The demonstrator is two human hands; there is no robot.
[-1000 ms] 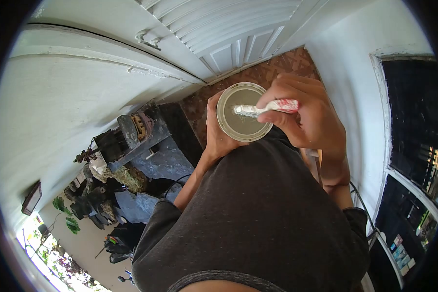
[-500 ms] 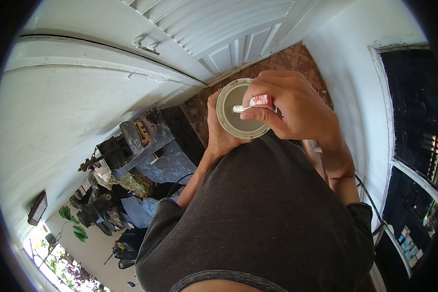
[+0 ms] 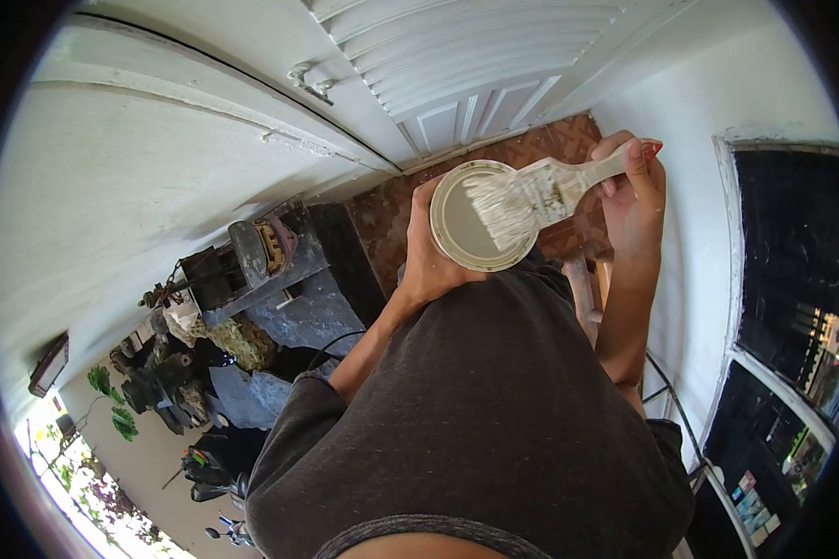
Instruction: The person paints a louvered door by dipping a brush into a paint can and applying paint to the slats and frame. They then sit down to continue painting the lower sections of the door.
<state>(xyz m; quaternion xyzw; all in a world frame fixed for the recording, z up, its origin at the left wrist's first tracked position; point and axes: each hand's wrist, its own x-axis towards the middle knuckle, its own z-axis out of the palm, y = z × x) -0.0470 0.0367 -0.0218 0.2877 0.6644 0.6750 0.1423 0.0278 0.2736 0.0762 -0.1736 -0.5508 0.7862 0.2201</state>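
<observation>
A: L hand (image 3: 429, 265)?
B: Wrapped round the paint can (image 3: 480, 216) from its left side and below, fingers closed on the wall. Can's held in the air in front of the person's dark shirt (image 3: 475, 419), open top toward the cam, pale paint inside.
A: R hand (image 3: 636, 200)?
B: Clamped on the handle of the paintbrush (image 3: 541, 191), thumb on top. Only 1 brush.
A: Brush vs can?
B: Bristles lie across the can's upper right rim, white w/ paint, pointing left; handle runs up-right past the rim. Can't tell if the tips touch the paint.
A: Around them?
B: White louvred door (image 3: 457, 65) above, patterned brown floor (image 3: 550, 140) behind the can, dark window (image 3: 792, 242) at right, clutter pile (image 3: 224, 317) at left.
</observation>
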